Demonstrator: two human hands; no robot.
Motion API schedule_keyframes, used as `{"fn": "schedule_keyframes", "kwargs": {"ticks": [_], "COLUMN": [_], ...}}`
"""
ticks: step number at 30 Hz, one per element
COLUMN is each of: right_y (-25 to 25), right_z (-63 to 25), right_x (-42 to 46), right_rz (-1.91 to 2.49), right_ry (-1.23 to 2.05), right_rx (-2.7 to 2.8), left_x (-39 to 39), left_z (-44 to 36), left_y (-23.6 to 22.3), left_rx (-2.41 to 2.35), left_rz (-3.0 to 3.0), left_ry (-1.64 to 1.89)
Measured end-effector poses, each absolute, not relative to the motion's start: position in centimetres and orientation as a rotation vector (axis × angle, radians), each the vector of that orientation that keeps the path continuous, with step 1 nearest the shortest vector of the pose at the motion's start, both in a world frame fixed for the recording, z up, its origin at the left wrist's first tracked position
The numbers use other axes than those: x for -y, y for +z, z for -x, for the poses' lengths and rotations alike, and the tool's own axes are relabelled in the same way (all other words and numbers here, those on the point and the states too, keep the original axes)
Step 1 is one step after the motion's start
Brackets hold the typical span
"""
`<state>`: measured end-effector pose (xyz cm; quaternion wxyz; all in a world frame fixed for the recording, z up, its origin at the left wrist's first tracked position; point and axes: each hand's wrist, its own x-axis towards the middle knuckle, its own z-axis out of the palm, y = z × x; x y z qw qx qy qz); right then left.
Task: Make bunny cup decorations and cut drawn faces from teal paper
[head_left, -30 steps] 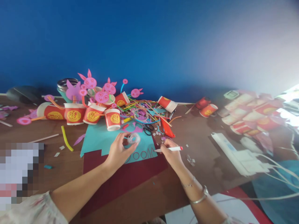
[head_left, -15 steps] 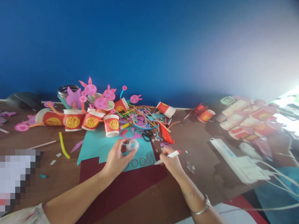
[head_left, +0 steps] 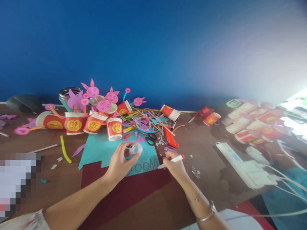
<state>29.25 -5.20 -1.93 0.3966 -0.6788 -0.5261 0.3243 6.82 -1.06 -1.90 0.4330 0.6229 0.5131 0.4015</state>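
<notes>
A clear roll of tape (head_left: 136, 148) is held between the thumb and fingers of my left hand (head_left: 122, 161), above a light blue paper sheet (head_left: 96, 150). My right hand (head_left: 174, 164) grips a white marker (head_left: 177, 158) with a red end. Its tip touches or hovers at the sheet's right edge, beside the drawn shapes; I cannot tell which. Outlined circles (head_left: 146, 166) and pointed ear-like shapes (head_left: 153, 164) run along the lower edge of the sheet. Beneath the blue sheet lies dark red paper (head_left: 115, 198).
Red paper cups (head_left: 76, 123) with pink animal cut-outs (head_left: 92, 92) stand at the back left. Behind my hands lie black-handled scissors (head_left: 151, 139) and a heap of pipe cleaners and scraps. A white power strip (head_left: 236, 164) with cables sits at right, near stacked cups (head_left: 254, 118).
The marker tip has shifted very slightly left, towards the last pointed shape. My left hand keeps its hold on the tape roll. At the far right, something blurred has come into view.
</notes>
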Motion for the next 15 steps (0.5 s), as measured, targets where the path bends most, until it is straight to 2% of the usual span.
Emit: {"fn": "schedule_keyframes", "kwargs": {"ticks": [15], "right_y": [-2.32], "right_z": [-29.08], "right_x": [4.88], "right_rz": [1.671], "right_ry": [0.775], "right_rx": [1.292], "left_x": [1.16], "left_z": [-6.84], "left_y": [-1.55], "left_rx": [-1.294], "left_rz": [-1.579], "left_ry": [1.013]}}
